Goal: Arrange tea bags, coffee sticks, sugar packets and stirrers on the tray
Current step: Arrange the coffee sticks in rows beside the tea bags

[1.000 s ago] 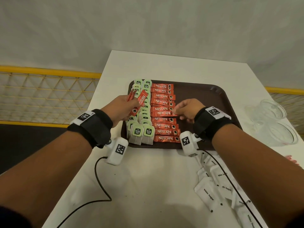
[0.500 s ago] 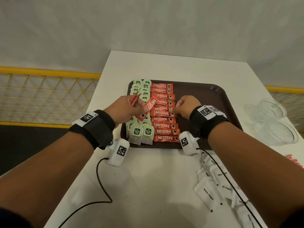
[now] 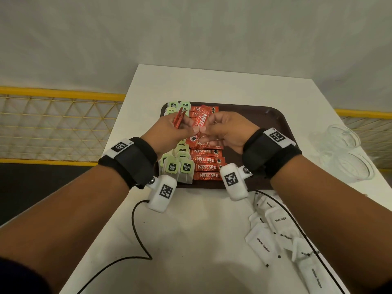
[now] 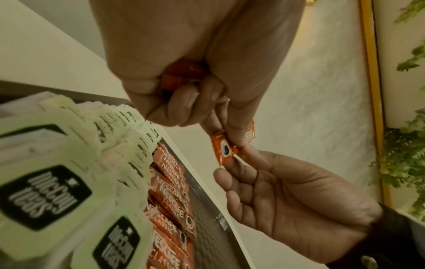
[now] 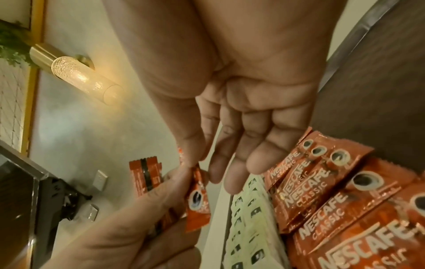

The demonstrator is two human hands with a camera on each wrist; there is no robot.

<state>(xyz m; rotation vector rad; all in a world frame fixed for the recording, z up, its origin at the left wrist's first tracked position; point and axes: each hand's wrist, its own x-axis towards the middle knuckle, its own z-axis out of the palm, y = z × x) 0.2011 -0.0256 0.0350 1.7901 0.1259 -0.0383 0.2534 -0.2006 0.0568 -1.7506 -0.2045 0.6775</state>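
Note:
A dark brown tray [image 3: 261, 119] holds a column of green-tagged tea bags [image 3: 179, 166] on its left side and a column of red coffee sticks [image 3: 206, 160] beside them. Both hands hover above those columns. My left hand [image 3: 186, 128] grips a small bundle of coffee sticks [image 3: 178, 120] in its curled fingers and pinches one more stick [image 3: 200, 124] with thumb and forefinger. My right hand [image 3: 212, 128] pinches the lower end of that same stick [image 4: 224, 147], its other fingers loosely spread. The stick [image 5: 197, 200] stands nearly upright between the two hands.
White sugar packets [image 3: 265, 240] lie scattered on the white table [image 3: 212, 85] at the front right. Clear glass bowls [image 3: 350, 160] stand right of the tray. A black cable [image 3: 135, 230] trails across the table front. A yellow railing [image 3: 61, 94] runs along the left.
My right hand has lifted off the row of sticks on the tray and met the left hand. It now pinches the end of the stick the left hand held out.

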